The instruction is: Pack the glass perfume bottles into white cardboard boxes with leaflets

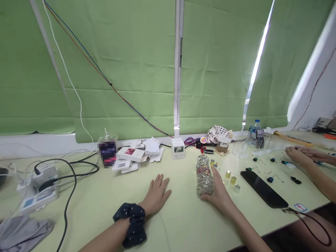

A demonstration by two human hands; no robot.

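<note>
From my remote seat, the green blinds [105, 70] fill the whole background. Below them runs the pale table [178, 217], with black cables [68, 182] looping across its left end. A dark phone [264, 189] lies flat towards the right. Beyond it, another person's hands [299, 154] rest together among small dark bits, well apart from mine.

My left hand [157, 192] lies palm down on bare table, fingers spread and flat, holding nothing. There is a dark scrunchie [132, 224] on that wrist. My right hand [219, 197] is curled against the near end of the bottle [204, 175], with the fingers wrapped round its right side.

The bottle is clear and ribbed, with layered fill inside. It sits mid-table, just right of centre and between my two hands. I cannot tell whether it stands or leans.

As I judge it, a low grip with the palm against the ribs should keep the bottle steady, since clear plastic like this may slip or roll. The flat left hand gives me a useful brace.

A white box [177, 148] stands behind the bottle near the blinds. Small gold caps [230, 176] lie just beside my right hand, near enough for a careless wrist to scatter them.
</note>
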